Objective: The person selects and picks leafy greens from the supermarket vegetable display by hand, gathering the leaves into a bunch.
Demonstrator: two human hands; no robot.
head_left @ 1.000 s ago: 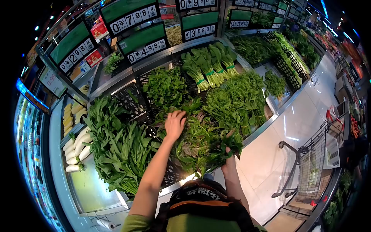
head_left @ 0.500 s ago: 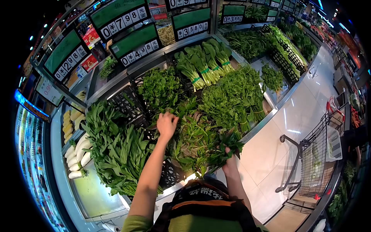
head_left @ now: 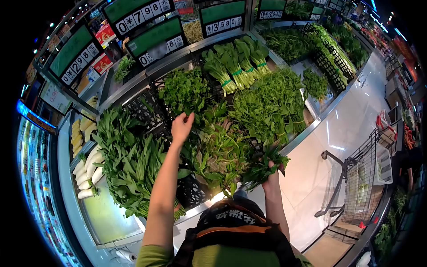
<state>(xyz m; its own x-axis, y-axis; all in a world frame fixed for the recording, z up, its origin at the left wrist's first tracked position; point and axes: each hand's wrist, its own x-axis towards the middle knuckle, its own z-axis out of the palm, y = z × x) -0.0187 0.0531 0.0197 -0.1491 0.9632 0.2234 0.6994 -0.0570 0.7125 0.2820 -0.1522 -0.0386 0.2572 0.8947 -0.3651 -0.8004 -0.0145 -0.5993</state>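
Observation:
My left hand (head_left: 181, 128) is above the edge between the crate of small-leaved greens (head_left: 184, 91) and the pile of reddish-green leafy stems (head_left: 222, 153). Its fingers are bent and a little apart, with nothing visible between them. On the right, my right hand (head_left: 272, 176) is closed around a bunch of dark leafy greens (head_left: 261, 165) by the display's front edge. Long-leaved greens (head_left: 138, 164) lie left of my left forearm. Fine feathery greens (head_left: 267, 104) are heaped beyond the bunch.
Banded leafy bundles (head_left: 238, 66) lie farther back, under price signs (head_left: 222, 20). White radishes (head_left: 91, 169) are at the left. Black crates (head_left: 191, 193) show between the piles. A shopping cart (head_left: 360, 178) stands on the tiled floor at the right.
My left hand has moved left and slightly up, off the reddish-green stems. My right hand has shifted a little right with the bunch. The view has tilted slightly.

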